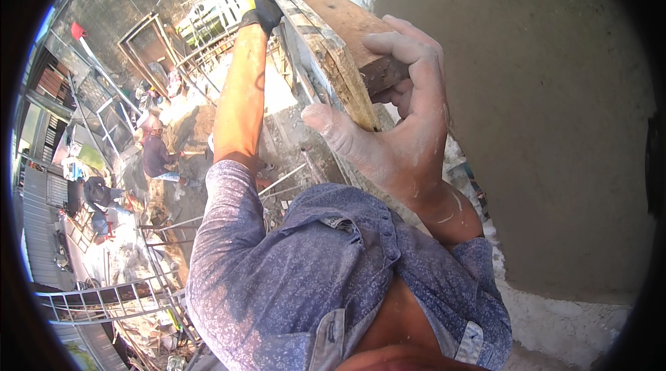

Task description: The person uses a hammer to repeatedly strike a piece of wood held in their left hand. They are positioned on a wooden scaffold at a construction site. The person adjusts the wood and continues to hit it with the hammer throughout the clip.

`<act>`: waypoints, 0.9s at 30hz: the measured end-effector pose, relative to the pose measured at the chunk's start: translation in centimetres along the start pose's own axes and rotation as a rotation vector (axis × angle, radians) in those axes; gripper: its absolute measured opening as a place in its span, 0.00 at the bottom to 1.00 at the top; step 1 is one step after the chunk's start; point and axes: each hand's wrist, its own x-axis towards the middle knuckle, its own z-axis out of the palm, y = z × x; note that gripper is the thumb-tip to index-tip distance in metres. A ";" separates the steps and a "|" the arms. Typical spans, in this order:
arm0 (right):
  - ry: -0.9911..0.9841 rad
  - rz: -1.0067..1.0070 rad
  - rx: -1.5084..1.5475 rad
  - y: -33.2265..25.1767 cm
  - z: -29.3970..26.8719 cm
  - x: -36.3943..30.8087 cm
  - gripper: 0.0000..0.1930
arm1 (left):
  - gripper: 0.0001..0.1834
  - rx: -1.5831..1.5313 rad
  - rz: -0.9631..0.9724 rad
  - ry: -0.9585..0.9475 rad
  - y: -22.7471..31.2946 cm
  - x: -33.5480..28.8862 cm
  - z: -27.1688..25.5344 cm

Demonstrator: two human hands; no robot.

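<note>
In front of my chest, a wooden plastering float (333,14) stands on edge, its worn, mortar-stained rim facing me. My right hand (409,121) is bare and coated in pale dust. Its fingers curl round the float's dark wooden handle (386,75), while the thumb points out past the near end. At the far end is my left hand (260,9) in a black and yellow glove, closed against the float's left side. Bare fingertips show beyond that end, apparently from the same hand. The float hides most of the left fingers.
A smooth grey plastered wall (541,93) rises on the right, above a rough pale ledge (555,315). Far below on the left, one person (158,149) works beside rubble and another (99,194) bends over. Metal scaffold bars and a ladder-like frame (104,305) stand at lower left.
</note>
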 end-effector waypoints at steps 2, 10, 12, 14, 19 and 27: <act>0.003 0.001 0.007 0.3 -0.1 -0.1 0.39 | 0.41 -0.019 -0.016 -0.007 -0.2 0.1 0.3; -0.080 -0.041 -0.082 0.8 -0.4 -0.9 0.46 | 0.25 -0.584 -0.072 -0.455 -5.5 4.3 -6.0; -0.151 -0.153 -0.116 0.6 0.1 -2.0 0.51 | 0.12 -0.834 0.123 -1.124 -5.9 7.2 -7.2; -0.225 -0.198 -0.105 1.4 0.4 -3.2 0.52 | 0.09 -0.792 0.231 -0.905 -5.3 4.2 -6.1; -0.258 -0.204 0.021 4.5 -0.4 -4.4 0.46 | 0.10 -0.754 0.462 -0.619 -2.1 4.2 -6.1; -0.361 0.551 0.157 8.9 -0.8 -4.0 0.44 | 0.14 -0.506 0.468 -0.297 3.0 1.6 -1.7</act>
